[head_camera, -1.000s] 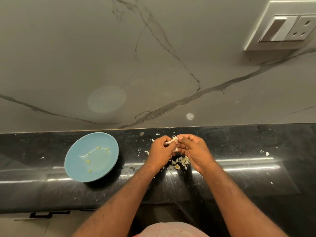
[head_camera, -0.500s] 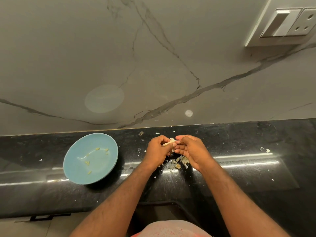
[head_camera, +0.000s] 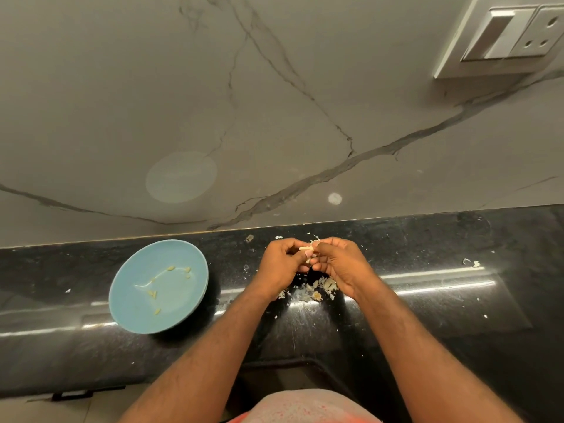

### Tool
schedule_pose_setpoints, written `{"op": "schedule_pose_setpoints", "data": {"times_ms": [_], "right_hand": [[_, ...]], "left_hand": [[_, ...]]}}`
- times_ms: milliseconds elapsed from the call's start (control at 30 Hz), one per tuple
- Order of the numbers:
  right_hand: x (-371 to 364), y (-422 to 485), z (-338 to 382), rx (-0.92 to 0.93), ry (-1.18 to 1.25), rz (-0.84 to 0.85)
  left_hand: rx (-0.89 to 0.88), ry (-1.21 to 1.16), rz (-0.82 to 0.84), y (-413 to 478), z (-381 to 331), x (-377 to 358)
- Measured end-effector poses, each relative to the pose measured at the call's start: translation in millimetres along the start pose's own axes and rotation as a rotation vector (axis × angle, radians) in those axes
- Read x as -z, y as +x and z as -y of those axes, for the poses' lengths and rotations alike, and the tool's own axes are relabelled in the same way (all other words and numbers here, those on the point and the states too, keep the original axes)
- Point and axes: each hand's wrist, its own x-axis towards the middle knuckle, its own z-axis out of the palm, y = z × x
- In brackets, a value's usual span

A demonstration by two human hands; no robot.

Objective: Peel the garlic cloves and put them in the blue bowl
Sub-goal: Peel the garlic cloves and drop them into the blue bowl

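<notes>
A: Any change versus a second ago?
B: Little. The left hand (head_camera: 280,265) and right hand (head_camera: 340,267) stay at centre frame, above the peel pile (head_camera: 322,289) on the table (head_camera: 442,303). Each grip pinches the same garlic clove (head_camera: 307,249) at the fingertips, and a skin flap (head_camera: 315,239) now sticks up. At lower left, the blue bowl (head_camera: 186,303) has the same few peeled cloves (head_camera: 153,294). Probably mid-peel.
A: Clove axis?
B: It looks roughly left-right across the frame. Fingers hide most of it, so I can't tell which end points where.
</notes>
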Motion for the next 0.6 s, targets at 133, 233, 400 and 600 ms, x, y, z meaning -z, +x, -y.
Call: {"op": "schedule_pose_setpoints", "data": {"times_ms": [133, 233, 400, 600], "right_hand": [[-6, 3, -1, 0.036, 0.026, -0.061], [-9, 4, -3, 0.021, 0.117, -0.095], [-6, 4, -3, -0.014, 0.196, -0.118], [-4, 9, -7, -0.005, 0.159, -0.19]], "left_hand": [[0.03, -0.073, -0.066, 0, -1, -7], [0.09, -0.124, -0.068, -1, 2, -13], [0.213, -0.395, -0.026, 0, 0, -8], [0.237, -0.39, -0.118, 1, 3, -4]]}}
